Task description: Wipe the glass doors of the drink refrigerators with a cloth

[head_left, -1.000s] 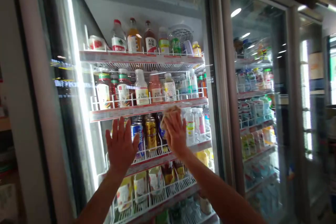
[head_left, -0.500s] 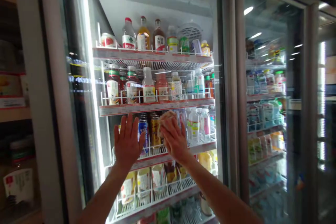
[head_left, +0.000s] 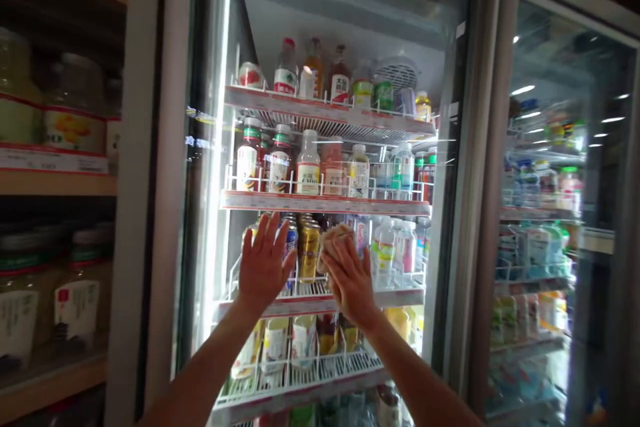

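A closed glass door (head_left: 320, 20) of an upright drinks fridge fills the middle of the view. My left hand (head_left: 263, 260) lies flat against the glass, fingers stretched up, holding nothing. To its right my right hand (head_left: 351, 277) presses a crumpled pale cloth (head_left: 338, 240) to the glass, with the fingers over it. Behind the glass, near the hands, stand a gold can (head_left: 309, 250) and a clear bottle with a yellow-green label (head_left: 383, 250). The part of the cloth under the palm is hidden.
Wire shelves hold several bottles and cans; a shelf edge (head_left: 325, 202) runs above my hands. A metal door frame (head_left: 485, 187) stands at the right, with another glass-fronted fridge (head_left: 537, 213) beyond. On the left, a wooden shelf (head_left: 60, 183) carries jars and bottles.
The view has swung left, so the fridge sits further right and more of the left shelves shows. Both hands stay on the glass; the right still has the cloth.
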Demonstrator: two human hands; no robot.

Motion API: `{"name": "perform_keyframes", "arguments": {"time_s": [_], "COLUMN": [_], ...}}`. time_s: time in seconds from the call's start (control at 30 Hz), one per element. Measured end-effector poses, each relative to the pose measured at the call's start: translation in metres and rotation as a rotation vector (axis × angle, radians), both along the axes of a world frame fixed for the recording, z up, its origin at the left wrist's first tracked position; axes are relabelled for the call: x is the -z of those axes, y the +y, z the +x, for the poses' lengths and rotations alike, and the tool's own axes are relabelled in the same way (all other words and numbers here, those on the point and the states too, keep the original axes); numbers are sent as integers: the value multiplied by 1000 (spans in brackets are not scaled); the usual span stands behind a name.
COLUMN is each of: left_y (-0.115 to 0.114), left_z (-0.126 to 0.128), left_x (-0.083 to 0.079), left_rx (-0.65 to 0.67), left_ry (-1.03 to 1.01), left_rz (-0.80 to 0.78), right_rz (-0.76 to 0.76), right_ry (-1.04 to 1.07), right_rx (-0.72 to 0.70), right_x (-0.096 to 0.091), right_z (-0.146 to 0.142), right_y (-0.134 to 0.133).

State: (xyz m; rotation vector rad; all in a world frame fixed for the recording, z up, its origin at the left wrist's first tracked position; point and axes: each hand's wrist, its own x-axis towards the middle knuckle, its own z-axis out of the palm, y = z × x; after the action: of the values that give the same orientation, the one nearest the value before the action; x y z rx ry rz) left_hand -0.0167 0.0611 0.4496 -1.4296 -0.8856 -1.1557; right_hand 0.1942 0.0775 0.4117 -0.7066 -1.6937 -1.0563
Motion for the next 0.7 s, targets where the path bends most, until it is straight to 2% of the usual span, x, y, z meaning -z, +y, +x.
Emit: {"name": "perform_keyframes", "arguments": {"time_s": [0.07,0.17,0.2,0.23,0.33,0.4,0.47,0.53,0.6,0.63,0.7], "left_y": [-1,-1,-1,-1,0,0,1,1,1,1,1], "left_z": [-1,-1,-1,-1,-2,-2,-1,0,3,3,5], "left_x": [0,0,0,0,0,1,1,2,4,4,6], "left_rx": [4,-2,-5,-10,-11,-7,-5,-11,-15,-12,-2], "left_ry": [1,-5,-7,-8,-3,3,-8,-21,-36,-43,-58], "left_rz": [-2,1,2,2,-5,-9,-16,-22,-19,-16,-15], "right_rz": [36,102,106,98,37,22,43,77,102,98,63], "right_ry": [82,385,424,400,89,-23,72,280,423,426,272], "right_rx": [24,86,93,85,17,7,54,109,109,91,40], "right_x": [-3,-8,-6,-2,20,31,32,27,22,22,27], "right_z": [17,45,48,46,33,35,51,66,68,63,48], "right_y": [3,11,12,11,5,3,7,12,16,15,11]}}
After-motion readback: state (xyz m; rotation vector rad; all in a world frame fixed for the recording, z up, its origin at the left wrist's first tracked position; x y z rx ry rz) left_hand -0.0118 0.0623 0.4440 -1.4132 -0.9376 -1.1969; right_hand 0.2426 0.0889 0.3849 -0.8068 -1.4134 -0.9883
